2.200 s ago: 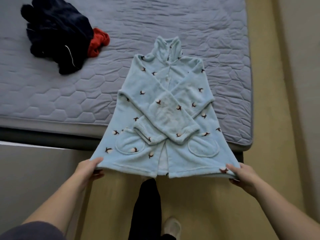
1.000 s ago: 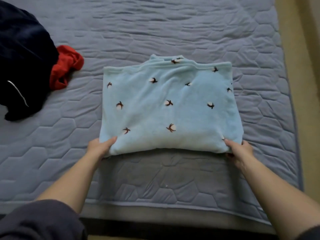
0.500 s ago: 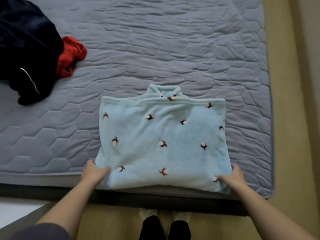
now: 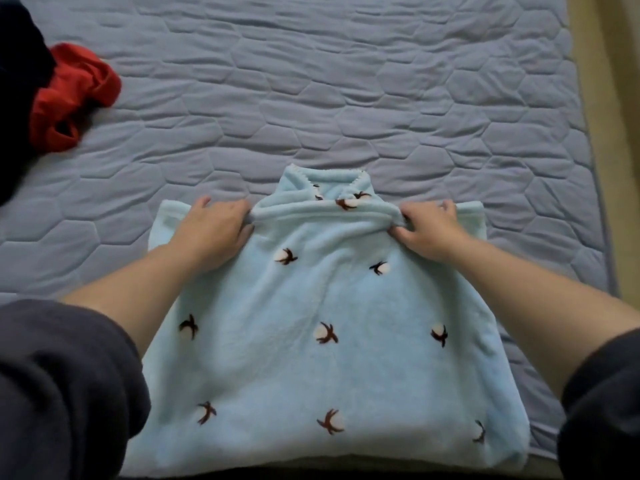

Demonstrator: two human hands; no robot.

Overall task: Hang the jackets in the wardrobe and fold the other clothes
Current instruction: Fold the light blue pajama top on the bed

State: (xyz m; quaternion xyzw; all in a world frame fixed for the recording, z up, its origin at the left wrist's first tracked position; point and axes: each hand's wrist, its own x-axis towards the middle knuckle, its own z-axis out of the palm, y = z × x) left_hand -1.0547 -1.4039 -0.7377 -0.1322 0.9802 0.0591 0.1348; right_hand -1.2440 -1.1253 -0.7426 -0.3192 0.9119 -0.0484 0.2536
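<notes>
Blue fleece top (image 4: 329, 341) lies flat at the near edge of the bed (image 4: 346, 81), with its collar (image 4: 325, 188) poking out at the far side. Left grip (image 4: 211, 233) curls round the far edge just beside the collar, and right grip (image 4: 429, 233) pinches the same edge on the other side. Both are closed on fabric, neither spread. Looks like one more fold is being set up, so this piece is partway there, I'd say, not finished. Over at the far left a red garment (image 4: 72, 95) lies crumpled against a dark heap (image 4: 17, 98), neither folded, so at least two pieces remain. No wardrobe in sight, so the hanging can't be judged.
</notes>
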